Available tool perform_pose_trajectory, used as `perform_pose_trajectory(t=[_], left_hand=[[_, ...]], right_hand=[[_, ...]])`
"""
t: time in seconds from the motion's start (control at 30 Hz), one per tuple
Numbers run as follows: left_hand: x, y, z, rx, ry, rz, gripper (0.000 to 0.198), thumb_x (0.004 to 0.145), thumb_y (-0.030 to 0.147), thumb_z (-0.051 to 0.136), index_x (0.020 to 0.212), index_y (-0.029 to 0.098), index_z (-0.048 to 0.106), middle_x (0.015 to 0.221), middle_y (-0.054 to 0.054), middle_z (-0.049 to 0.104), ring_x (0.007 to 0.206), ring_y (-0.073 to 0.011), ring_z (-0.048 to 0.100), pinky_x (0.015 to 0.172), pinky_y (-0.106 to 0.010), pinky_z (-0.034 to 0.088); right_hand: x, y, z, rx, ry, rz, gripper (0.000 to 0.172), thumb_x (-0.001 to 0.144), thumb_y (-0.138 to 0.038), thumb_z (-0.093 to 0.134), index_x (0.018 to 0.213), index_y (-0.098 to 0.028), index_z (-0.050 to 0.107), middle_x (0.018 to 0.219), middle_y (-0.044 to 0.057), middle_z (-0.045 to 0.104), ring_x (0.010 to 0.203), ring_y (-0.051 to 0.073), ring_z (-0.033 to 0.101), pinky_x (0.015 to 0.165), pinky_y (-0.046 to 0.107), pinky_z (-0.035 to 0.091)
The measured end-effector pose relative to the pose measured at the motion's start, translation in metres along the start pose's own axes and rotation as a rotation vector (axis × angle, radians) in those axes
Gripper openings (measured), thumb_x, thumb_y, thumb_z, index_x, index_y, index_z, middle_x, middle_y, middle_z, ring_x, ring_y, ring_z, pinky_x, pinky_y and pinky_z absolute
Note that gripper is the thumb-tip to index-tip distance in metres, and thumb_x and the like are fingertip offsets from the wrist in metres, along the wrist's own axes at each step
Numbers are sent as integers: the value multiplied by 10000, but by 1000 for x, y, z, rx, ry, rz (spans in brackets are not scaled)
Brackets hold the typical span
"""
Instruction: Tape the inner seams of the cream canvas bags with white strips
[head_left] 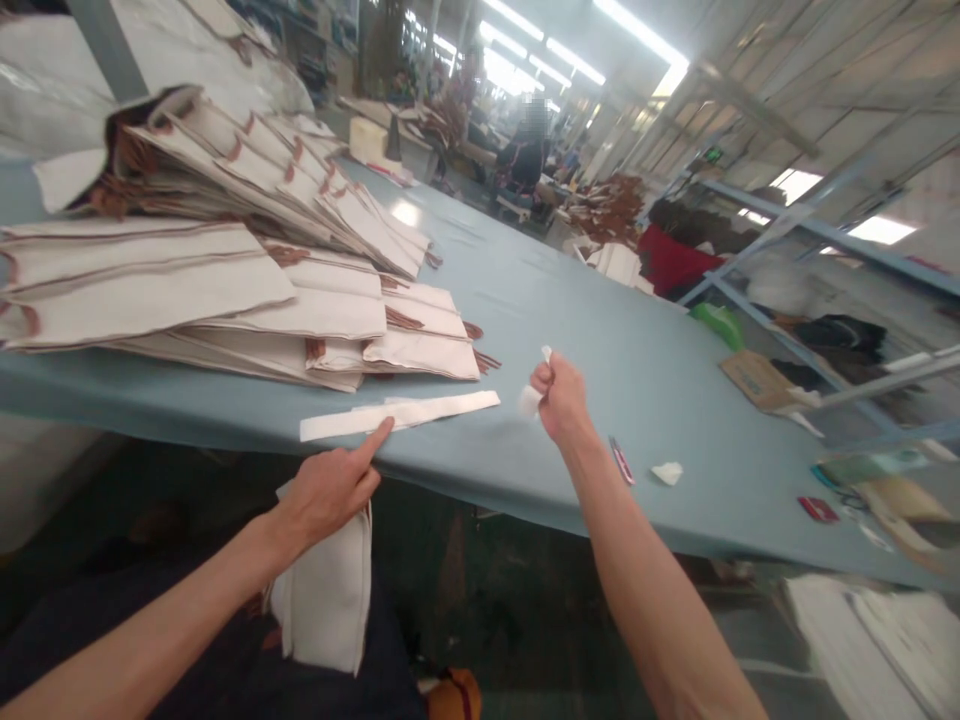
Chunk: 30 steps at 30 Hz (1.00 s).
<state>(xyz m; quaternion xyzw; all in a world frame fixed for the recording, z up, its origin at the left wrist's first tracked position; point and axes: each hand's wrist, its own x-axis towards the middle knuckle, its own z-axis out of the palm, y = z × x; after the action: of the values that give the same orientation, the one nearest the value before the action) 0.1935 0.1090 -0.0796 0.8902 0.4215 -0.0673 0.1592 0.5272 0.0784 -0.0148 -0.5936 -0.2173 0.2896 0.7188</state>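
Observation:
My left hand point(334, 487) is at the near edge of the blue table point(637, 380), index finger stretched out and pressing on a long white paper strip point(401, 413); its other fingers are curled in. My right hand point(559, 398) is closed in a fist around a small crumpled piece of white paper point(531, 398), held just above the table to the right of the strip. A folded white bag point(326, 595) lies on my lap under the left wrist.
A large heap of white paper bags with brown handles point(225, 260) fills the table's left. A white scrap point(667, 472) and a small red-striped item point(622, 461) lie near the right forearm. Metal shelving point(825, 290) stands right. A person point(525, 155) sits far back.

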Motion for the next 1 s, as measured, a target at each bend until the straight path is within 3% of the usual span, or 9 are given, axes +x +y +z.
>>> perform_pose_trajectory(t=[0.13,0.27,0.4,0.47,0.57,0.7,0.8,0.93,1.0], left_hand=[[-3,-10,12,-98,62,41,809,1120,226,414,1899,147,213,908,-139,890,927,-398,889,920,-449,638],[-9,-13,21,-192,143,35,831,1115,218,424,1897,100,167,880,-134,879,873,-380,880,883,-433,630],[-15,-17,18,-295,198,40,822,1118,212,457,1894,121,202,886,-90,876,881,-335,874,879,-398,619],[-13,-22,11,-353,216,55,785,1137,211,490,1887,174,260,939,-53,880,883,-284,865,890,-369,623],[-5,-29,-2,-429,232,73,598,1180,303,609,1760,203,504,1144,-66,874,906,-239,840,896,-393,672],[-1,-31,-9,-447,217,80,475,1164,464,725,1554,196,681,1288,-103,831,1034,-259,831,967,-484,710],[-9,-22,-6,-391,171,44,484,1168,441,723,1584,200,666,1284,-102,836,1089,-280,838,1035,-534,701],[-21,-3,-4,-283,118,-44,505,1166,421,732,1613,203,645,1321,-113,831,1117,-293,842,1068,-567,698],[-25,2,-4,-238,98,-75,496,1171,411,727,1612,200,644,1303,-109,834,1105,-289,845,1058,-562,706]], right_hand=[[-42,-9,36,43,-178,12,555,1043,-520,828,792,-266,403,639,-120,325,523,85,259,462,193,236],[-84,-15,68,76,-329,58,562,1007,-525,846,792,-268,395,654,-121,302,537,87,224,470,199,231],[-123,-20,101,112,-446,104,541,985,-514,859,807,-266,412,672,-117,314,555,90,234,488,195,263],[-138,-21,114,119,-485,125,513,1001,-503,844,828,-267,423,680,-114,325,557,94,241,495,195,275],[-144,-16,124,101,-505,170,483,1040,-500,800,839,-265,429,682,-108,340,553,96,239,494,193,272],[-126,9,118,22,-451,249,528,1083,-479,782,796,-254,400,638,-122,306,525,75,221,478,178,229],[-113,34,98,-59,-408,335,507,1129,-453,765,789,-229,463,631,-130,334,490,53,222,448,175,204],[-119,59,69,-135,-419,442,338,1163,-440,746,975,-172,666,742,-91,539,503,55,395,455,181,358],[-126,66,61,-147,-424,460,296,1151,-433,757,1029,-169,698,733,-92,538,504,58,393,460,183,344]])
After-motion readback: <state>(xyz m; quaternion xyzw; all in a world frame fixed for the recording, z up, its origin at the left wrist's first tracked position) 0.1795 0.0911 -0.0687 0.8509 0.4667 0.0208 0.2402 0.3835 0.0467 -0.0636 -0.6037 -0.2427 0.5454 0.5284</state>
